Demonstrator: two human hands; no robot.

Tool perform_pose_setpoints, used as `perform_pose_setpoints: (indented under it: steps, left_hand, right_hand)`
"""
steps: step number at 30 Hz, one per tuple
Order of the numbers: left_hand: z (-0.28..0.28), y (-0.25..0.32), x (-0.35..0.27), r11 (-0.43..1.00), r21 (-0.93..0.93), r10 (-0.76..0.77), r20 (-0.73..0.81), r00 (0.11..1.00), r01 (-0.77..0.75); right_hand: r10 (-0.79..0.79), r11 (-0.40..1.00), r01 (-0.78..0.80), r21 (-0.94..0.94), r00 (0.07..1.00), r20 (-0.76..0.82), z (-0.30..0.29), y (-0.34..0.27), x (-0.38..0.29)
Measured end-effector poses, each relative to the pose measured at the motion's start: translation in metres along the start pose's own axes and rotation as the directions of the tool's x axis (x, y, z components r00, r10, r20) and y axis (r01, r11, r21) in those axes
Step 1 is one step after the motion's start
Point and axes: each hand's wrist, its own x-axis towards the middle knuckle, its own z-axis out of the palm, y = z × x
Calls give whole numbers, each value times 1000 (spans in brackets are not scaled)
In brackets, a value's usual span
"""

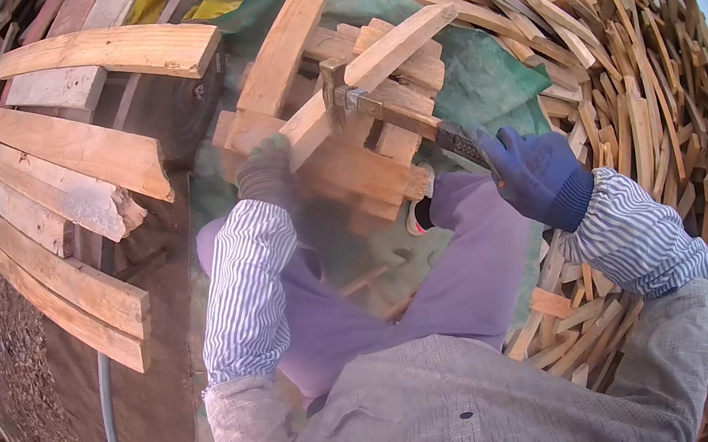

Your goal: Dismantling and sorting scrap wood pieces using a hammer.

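My right hand [530, 172], in a blue knit glove, is closed on the dark grip of a claw hammer [407, 117]. The hammer's metal head lies over a squared wooden batten [373, 79] that slants up to the right. My left hand [265, 165], in a dark glove, rests at the lower left end of this batten; its fingers are blurred and seem to hold the wood. Under the batten lies a stack of short wooden blocks [353, 169]. Another wooden board [283, 48] leans up and away beside it.
Several wooden planks [75, 171] lie side by side at the left. A round dark blade or disc [189, 98] is near their ends. A large heap of wooden battens [645, 84] rises at the right. Green sheeting [493, 88] lies under the stack, and a grey hose [113, 432] runs at lower left.
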Motion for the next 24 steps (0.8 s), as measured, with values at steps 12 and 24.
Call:
perform_pose_setpoints:
  steps: [12, 24]
  left_hand:
    - [-4, -2, 13, 999, 41, 10, 24, 1000, -11]
    - [-17, -2, -1, 994, -94, -63, -15, 998, 61]
  right_hand:
    - [253, 966, -254, 44, 967, 22, 82, 177, 197]
    - [1, 940, -83, -330, 970, -243, -18, 125, 133]
